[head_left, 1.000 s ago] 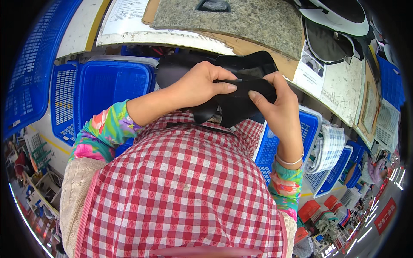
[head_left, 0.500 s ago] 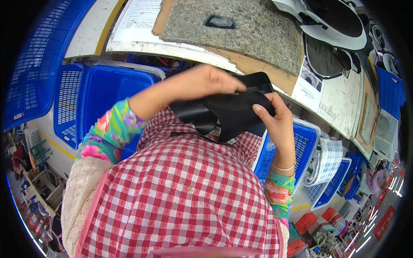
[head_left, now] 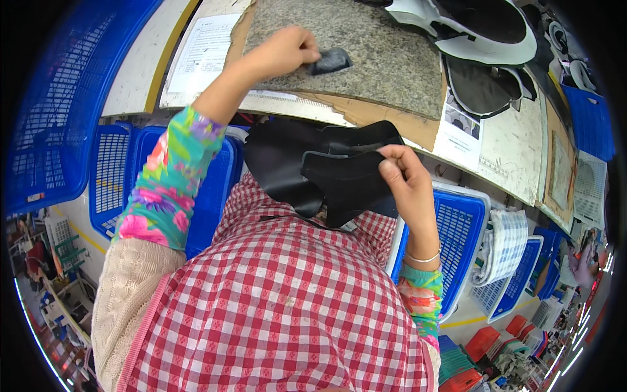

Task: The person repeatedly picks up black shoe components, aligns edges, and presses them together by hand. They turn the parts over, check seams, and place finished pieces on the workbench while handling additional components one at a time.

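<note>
My right hand (head_left: 406,176) pinches the right edge of a black leather piece (head_left: 349,179) between thumb and fingers. The piece is smooth, with curved outlines and folded layers, and lies over my lap against the checked apron. Another broad black panel (head_left: 277,160) spreads to its left; I cannot tell whether the two are joined. Up on the bench, my left hand (head_left: 287,52) has its fingers curled closed. Its fingertips meet the left end of a dark grey, block-like patch (head_left: 332,61) in the speckled slab (head_left: 385,72). Whatever those fingers hold is hidden.
White and black shaped pieces (head_left: 486,39) are stacked at the bench's far right. Printed sheets (head_left: 202,52) lie beside the slab. Blue baskets (head_left: 457,228) stand below the bench on both sides, one by a folded checked cloth (head_left: 503,245).
My left hand has moved from the black leather up and away to the dark patch on the slab. My right hand keeps its grip on the leather piece. The view has shifted slightly.
</note>
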Available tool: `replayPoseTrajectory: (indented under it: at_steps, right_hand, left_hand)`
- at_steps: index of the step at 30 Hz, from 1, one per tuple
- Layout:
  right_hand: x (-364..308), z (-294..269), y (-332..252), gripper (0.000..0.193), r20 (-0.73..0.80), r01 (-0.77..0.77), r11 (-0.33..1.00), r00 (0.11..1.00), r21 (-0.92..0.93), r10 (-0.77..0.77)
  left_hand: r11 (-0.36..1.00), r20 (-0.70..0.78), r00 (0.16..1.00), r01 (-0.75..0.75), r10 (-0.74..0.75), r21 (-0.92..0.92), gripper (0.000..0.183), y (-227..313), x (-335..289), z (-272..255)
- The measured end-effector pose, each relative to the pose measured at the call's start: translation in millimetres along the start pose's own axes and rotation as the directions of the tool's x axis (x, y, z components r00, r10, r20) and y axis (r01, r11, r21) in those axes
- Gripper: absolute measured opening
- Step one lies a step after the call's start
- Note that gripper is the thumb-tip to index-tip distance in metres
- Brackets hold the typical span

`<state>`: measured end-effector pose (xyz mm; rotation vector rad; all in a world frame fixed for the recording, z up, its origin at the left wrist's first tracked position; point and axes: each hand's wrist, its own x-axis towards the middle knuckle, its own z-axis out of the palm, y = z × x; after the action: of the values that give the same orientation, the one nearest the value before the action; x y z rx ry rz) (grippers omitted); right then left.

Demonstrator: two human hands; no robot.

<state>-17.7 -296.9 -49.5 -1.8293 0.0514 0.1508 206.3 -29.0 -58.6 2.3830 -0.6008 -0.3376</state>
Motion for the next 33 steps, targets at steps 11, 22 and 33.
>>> replayPoseTrajectory:
  at_steps: [11,22,33]
  right_hand:
    - [12.8,15.9,9.9,0.016,-0.238,-0.008,0.915,0.965,0.403,0.114]
    - [12.4,14.9,15.2,0.016,-0.172,-0.046,0.923,0.978,0.383,0.121]
    - [-25.3,18.4,33.6,0.028,-0.268,0.101,0.961,0.948,-0.258,-0.171]
  left_hand:
    - [0.530,0.202,0.925,0.000,0.323,-0.848,0.008,43.3,-61.0,87.0]
    - [0.751,0.246,0.937,-0.026,0.248,-0.659,0.019,55.3,-47.6,60.6]
    - [0.631,0.298,0.948,0.166,0.109,-0.758,0.012,46.7,-81.3,91.8]
